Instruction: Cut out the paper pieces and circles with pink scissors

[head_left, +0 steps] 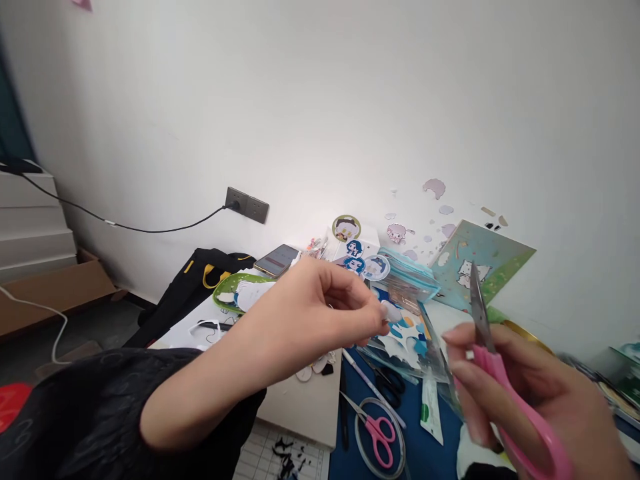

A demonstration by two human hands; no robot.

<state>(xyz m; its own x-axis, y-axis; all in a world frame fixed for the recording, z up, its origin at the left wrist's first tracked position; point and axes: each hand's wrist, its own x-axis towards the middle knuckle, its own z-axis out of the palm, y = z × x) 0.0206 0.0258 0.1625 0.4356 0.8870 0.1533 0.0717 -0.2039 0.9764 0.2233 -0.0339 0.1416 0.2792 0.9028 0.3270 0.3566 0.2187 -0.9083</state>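
My left hand (320,300) reaches across the middle of the view, thumb and fingers pinched together. A small pale paper piece (393,311) shows at its fingertips, partly hidden by them. On the right, my right hand (540,393) grips pink-handled scissors (493,365), their blades pointing up. Below my left hand, behind its fingertips, lies a clear pouch with blue, white and orange paper cutouts (407,337). A smaller pink pair of scissors (379,437) rests on the blue surface within a clear ring-shaped item (358,437).
Round character stickers (347,229) stand at the back by a phone (277,260) and a green tray (220,293). A greenish picture card (483,263) leans against the wall. Black scissors (393,387) and a white tube (431,410) lie nearby. Black scraps (286,460) litter a gridded surface below.
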